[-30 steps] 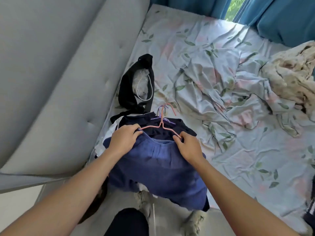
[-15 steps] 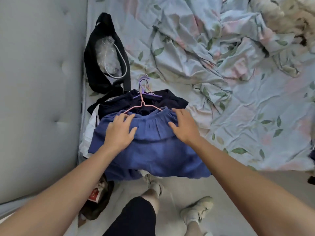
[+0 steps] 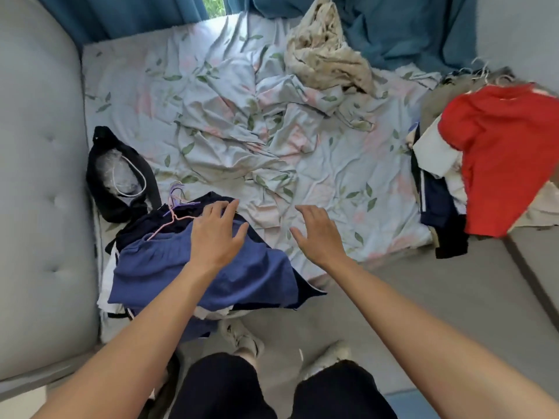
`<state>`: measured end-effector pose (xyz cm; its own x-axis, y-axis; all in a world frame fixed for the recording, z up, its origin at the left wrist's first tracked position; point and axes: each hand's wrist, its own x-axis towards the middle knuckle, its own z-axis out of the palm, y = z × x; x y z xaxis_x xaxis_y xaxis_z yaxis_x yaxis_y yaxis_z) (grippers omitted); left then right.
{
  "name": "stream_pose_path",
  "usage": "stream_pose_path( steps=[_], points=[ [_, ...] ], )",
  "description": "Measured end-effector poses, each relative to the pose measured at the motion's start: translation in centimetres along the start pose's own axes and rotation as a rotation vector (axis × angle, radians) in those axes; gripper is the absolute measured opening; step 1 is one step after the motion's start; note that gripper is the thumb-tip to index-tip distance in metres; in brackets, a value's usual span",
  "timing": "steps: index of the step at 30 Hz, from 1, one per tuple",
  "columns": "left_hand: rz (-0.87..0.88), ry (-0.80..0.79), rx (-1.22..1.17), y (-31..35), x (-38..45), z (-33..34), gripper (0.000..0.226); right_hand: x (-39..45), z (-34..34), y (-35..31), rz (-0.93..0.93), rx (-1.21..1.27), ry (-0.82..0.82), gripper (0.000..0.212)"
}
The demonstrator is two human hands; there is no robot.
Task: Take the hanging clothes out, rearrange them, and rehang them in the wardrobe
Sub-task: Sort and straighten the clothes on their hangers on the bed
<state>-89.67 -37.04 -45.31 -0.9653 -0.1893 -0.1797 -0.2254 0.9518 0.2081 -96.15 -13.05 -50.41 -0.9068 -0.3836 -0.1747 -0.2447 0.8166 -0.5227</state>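
Note:
A blue garment [image 3: 169, 267] on a pink hanger [image 3: 174, 220] tops a small stack of hung clothes at the bed's near left corner, with a dark navy garment [image 3: 142, 228] and purple hangers [image 3: 177, 195] under it. My left hand [image 3: 216, 234] hovers flat over the blue garment's right side, fingers spread, holding nothing. My right hand [image 3: 317, 234] is lifted above the floral sheet [image 3: 332, 164] to the right of the stack, fingers loose and empty. A second pile of clothes, with a red garment [image 3: 496, 152] on top, lies at the bed's right edge.
A black bag [image 3: 99, 182] with clear plastic inside lies beside the grey padded headboard [image 3: 39, 176]. A crumpled cream blanket [image 3: 323, 52] and teal curtains [image 3: 393, 28] are at the far side. My legs and light shoes [image 3: 242, 340] stand on the floor by the bed.
Both hands have let go of the blue garment and lifted off it, the right one moving right over the sheet. The view has swung right, revealing the pile with the red garment.

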Motion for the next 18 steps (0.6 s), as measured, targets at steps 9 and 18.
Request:
stream_pose_path(
  steps=[9,18],
  points=[
    [0.231,0.060,-0.049,23.7,-0.8,-4.6,0.062,-12.4,-19.9,14.0,0.087,0.006,0.222,0.054],
    [0.435,0.020,-0.043,40.6,4.9,-0.9,0.060,-12.6,-29.2,26.7,0.219,-0.004,0.400,0.053]
  ],
)
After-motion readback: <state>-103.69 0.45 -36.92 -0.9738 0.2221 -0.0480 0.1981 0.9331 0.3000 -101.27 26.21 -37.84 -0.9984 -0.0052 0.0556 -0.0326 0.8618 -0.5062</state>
